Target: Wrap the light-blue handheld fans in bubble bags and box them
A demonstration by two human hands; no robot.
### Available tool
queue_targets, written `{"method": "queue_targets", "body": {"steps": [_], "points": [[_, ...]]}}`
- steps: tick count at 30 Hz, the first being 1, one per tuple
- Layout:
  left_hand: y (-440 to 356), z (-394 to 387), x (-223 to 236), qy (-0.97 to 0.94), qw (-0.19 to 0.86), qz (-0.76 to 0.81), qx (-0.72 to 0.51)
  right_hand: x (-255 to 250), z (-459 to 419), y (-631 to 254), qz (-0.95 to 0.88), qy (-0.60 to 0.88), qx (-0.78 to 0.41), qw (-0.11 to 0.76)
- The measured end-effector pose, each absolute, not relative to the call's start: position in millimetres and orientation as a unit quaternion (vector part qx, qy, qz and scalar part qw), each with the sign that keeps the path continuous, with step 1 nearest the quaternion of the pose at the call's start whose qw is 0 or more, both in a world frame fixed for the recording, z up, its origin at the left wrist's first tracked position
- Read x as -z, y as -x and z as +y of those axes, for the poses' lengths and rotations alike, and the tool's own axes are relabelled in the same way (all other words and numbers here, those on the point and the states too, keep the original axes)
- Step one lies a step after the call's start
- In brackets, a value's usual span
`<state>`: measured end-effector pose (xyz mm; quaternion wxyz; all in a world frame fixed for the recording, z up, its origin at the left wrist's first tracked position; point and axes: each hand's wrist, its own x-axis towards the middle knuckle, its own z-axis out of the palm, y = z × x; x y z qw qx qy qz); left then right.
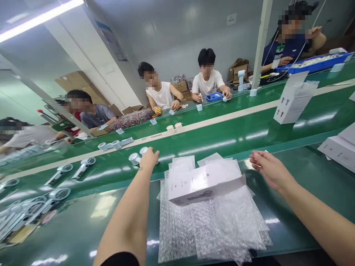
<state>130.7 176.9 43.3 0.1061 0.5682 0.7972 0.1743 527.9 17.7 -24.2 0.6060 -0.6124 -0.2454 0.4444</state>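
My left hand reaches over the moving-belt surface, right at a pair of light blue round-headed parts. Its back faces me and hides most of the fingers, so whether it grips a part does not show. My right hand hovers open at the right, fingers apart, holding nothing. Between my arms, a white printed carton lies on its side with a flap raised at its right end. Under it is a stack of clear bubble-wrap bags.
Light blue handheld devices with ring heads are piled at left. A white carton stands on the green belt; more boxes lie at right. Several co-workers sit opposite, near a blue tray and small cups.
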Motion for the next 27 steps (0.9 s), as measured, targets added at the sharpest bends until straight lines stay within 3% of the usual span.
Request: {"method": "queue_targets", "body": {"steps": [5,9,12,14,16,19,22,24,27], "points": [[-124.0,195.5,-2.9,-0.552,0.140,0.807,-0.158,-2.7,-24.8,-514.3,-0.402,0.609,-0.408,0.549],[-125.3,178.5,-17.9,-0.540,0.133,0.796,-0.240,-12.1,-56.4,-521.3,-0.440,0.600,-0.409,0.529],[-142.4,137.8,-52.1,-0.514,0.165,0.741,-0.398,-18.6,-71.0,-531.5,-0.388,0.574,-0.462,0.554],[-169.1,92.9,-74.9,-0.483,0.257,0.614,-0.568,-25.6,-74.8,-529.1,-0.360,0.536,-0.541,0.540],[-207.9,37.9,-88.3,-0.476,0.364,0.484,-0.638,-33.3,-74.1,-516.7,-0.331,0.469,-0.634,0.518],[-273.6,-44.6,-80.7,-0.487,0.525,0.399,-0.573,-41.4,-70.0,-491.6,-0.266,0.335,-0.730,0.534],[-315.9,-98.8,-53.1,-0.557,0.633,0.335,-0.421,-41.7,-71.9,-484.8,-0.202,0.277,-0.725,0.597],[-320.5,-110.8,-38.8,-0.681,0.569,0.309,-0.341,-39.3,-80.6,-498.0,-0.171,0.290,-0.704,0.626],[-305.4,-100.6,-32.2,-0.875,0.275,0.328,-0.226,-36.3,-102.9,-533.5,-0.119,0.323,-0.688,0.639]]}}
